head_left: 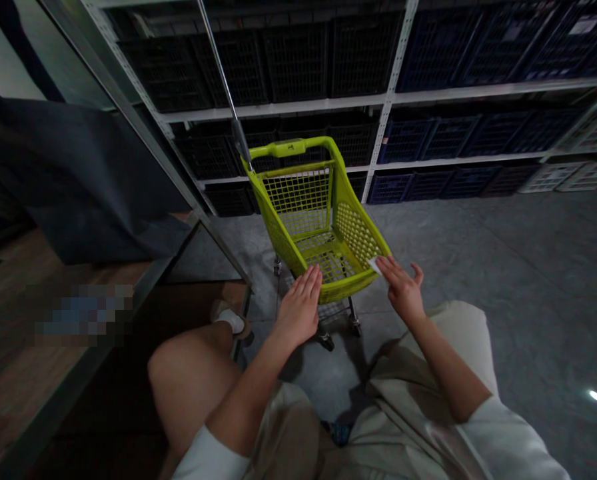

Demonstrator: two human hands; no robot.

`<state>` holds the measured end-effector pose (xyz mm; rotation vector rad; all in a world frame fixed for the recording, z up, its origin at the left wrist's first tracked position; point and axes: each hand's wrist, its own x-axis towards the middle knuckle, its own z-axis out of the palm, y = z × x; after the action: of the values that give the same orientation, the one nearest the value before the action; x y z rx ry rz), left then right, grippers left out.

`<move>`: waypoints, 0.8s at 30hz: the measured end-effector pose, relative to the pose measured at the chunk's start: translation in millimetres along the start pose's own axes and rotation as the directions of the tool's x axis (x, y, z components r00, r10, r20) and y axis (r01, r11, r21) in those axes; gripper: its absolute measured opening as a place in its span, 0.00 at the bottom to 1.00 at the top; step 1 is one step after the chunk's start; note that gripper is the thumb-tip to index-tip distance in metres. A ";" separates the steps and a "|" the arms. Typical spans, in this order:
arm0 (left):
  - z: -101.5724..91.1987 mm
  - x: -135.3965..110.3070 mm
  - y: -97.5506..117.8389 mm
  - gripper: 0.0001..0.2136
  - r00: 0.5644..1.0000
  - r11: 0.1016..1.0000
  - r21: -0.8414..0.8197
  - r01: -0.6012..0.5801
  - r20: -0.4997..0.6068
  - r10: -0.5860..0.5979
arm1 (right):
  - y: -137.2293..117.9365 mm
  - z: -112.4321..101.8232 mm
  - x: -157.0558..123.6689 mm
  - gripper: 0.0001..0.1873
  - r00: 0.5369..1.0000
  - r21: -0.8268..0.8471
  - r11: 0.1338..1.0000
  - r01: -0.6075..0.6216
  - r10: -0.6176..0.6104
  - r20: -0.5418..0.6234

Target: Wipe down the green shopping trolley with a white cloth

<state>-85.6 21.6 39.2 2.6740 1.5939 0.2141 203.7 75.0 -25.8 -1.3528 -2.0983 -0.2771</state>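
A yellow-green plastic shopping cart (336, 290) with a mesh basket stands upright on the floor in front of me, its handle on the far side. My left hand (301, 303) lies at the near left corner of the basket rim, fingers stretched out and side by side, with nothing visible in it. At the near right corner, my right hand (403, 290) presses a small white wipe (374, 265) against the rim under its fingertips. Most of the wipe is hidden by the fingers. The basket's grid floor shows no goods on it.
Behind the cart, white metal shelving (378, 150) carries rows of dark plastic crates (296, 60). To the left stands a metal-framed wooden shelf (68, 267) with a dark bag (88, 173). A metal pole (218, 60) rises from the cart's handle. Grey floor (538, 267) extends to the right.
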 end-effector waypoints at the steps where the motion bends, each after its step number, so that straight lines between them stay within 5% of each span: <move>1: 0.5 0.0 0.0 0.42 1.000 1.000 -0.005 0.002 0.000 -0.002 | 5.5 0.0 0.2 0.44 0.998 -0.013 0.998 -0.055 0.055 -0.012; 4: 2.3 -0.6 -0.5 0.42 1.000 1.000 -0.022 -0.002 -0.004 0.001 | -5.1 2.8 -0.4 0.41 0.982 -0.002 0.983 -0.184 0.184 -0.037; 7: 4.6 -1.5 -1.7 0.43 1.000 0.999 -0.031 -0.010 -0.020 0.009 | -47.3 7.2 -2.7 0.39 0.974 0.047 0.974 -0.221 0.223 -0.049; 12: 6.4 -2.2 -2.7 0.43 0.999 0.999 -0.037 -0.009 -0.045 0.008 | -126.5 12.3 -3.7 0.42 0.994 0.181 0.977 -0.108 0.103 0.039; 15: 5.2 -2.3 -2.2 0.42 0.999 0.999 -0.038 -0.004 -0.040 0.003 | -149.4 13.7 -2.5 0.43 0.997 0.237 0.969 -0.065 0.053 0.060; 19: 2.1 -1.9 -0.8 0.40 1.000 1.000 -0.024 0.001 -0.030 -0.002 | -139.9 10.7 -2.1 0.43 0.996 0.237 0.971 0.017 -0.037 0.081; 24: -0.8 0.4 0.8 0.36 1.000 1.000 -0.001 -0.005 -0.018 0.005 | -84.4 2.9 -3.7 0.43 0.986 0.210 0.970 0.126 -0.145 0.081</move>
<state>-84.8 21.6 40.1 2.6835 1.5912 0.2402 129.5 35.4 -17.6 -1.1240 -2.2348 -0.0503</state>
